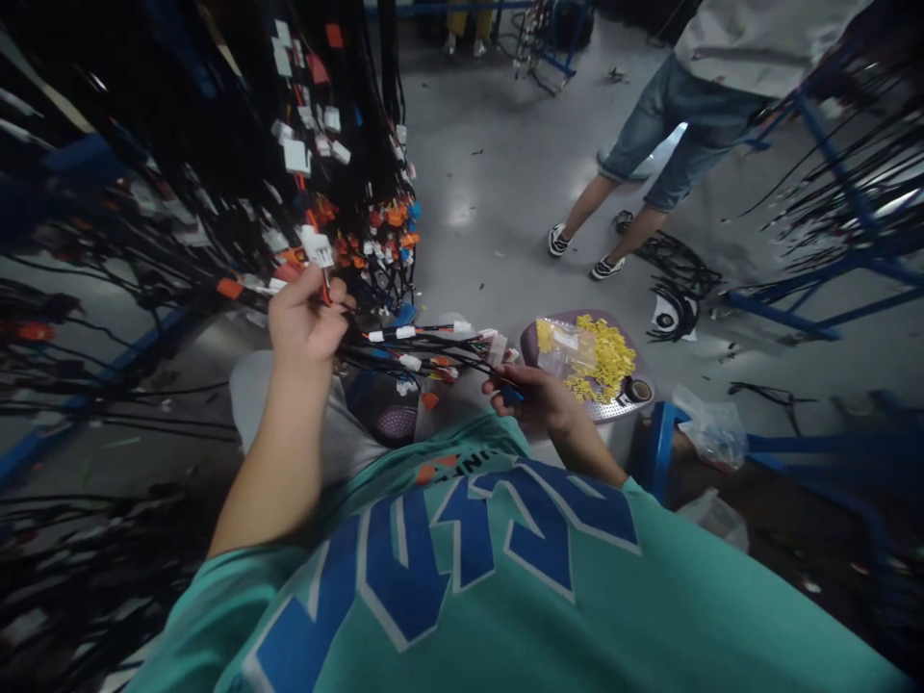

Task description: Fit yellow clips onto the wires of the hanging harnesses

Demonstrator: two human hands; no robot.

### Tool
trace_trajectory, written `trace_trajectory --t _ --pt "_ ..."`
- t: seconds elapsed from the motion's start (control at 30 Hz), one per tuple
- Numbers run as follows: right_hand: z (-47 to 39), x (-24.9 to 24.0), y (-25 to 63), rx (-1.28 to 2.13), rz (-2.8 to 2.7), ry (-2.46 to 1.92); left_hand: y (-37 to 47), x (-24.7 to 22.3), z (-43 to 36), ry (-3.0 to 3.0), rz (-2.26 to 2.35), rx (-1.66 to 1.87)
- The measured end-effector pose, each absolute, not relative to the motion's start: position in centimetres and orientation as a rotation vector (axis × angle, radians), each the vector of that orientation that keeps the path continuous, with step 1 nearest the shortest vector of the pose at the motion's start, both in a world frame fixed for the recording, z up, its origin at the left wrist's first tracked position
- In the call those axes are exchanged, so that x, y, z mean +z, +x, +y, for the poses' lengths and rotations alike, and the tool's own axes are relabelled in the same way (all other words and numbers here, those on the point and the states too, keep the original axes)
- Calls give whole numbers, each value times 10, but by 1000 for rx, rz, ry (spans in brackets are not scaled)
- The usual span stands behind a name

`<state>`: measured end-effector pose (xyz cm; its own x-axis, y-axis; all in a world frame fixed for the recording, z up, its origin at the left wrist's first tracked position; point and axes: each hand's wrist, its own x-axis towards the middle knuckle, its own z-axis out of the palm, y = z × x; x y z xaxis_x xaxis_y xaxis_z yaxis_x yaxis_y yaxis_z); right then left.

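- Two other people share the head view with you: a co-worker (682,135) beyond the purple stand (529,345) and to its right, and a second person (464,19) much farther beyond it, only the lower legs showing.
- To the left of the stand, hanging cables (346,173) crowd the space past your left hand (307,318); a blue post (660,448) stands just right of the stand, close to your right elbow.
- Loose black cables (675,260) lie on the floor (462,250) beyond the stand, to its right.
- On the stand you have a pile of yellow pieces (610,356), too many to count, one clear bag (567,346) with more yellow inside, and one dark roll (636,390) at the right edge.
- Two plastic bags (714,433) sit right of the stand; their contents are unclear.
- Left of the stand, your wire bundle (466,354) stretches between your hands, carrying at least four white plugs (405,332).
- Your left hand pinches wires just below one white connector (316,246); your right hand (534,395), just left of the stand, grips the bundle's end.
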<state>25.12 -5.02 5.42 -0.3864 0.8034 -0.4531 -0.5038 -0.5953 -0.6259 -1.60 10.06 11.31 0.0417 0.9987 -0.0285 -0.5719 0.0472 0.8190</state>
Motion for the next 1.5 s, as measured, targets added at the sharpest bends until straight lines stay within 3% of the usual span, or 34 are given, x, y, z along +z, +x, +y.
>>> trace_trajectory --t 0.2,0.47,0.83,1.5 --pt "-60 61 237 2005 -400 -889 -3 100 80 877 734 1479" --pt "-57 77 222 1778 -747 -791 -7 89 50 1313 767 1245" --pt "-34 97 178 1303 -1154 -1184 -12 95 24 1822 903 920" --pt "-27 70 144 1354 -1056 -969 -14 96 29 1793 715 812"
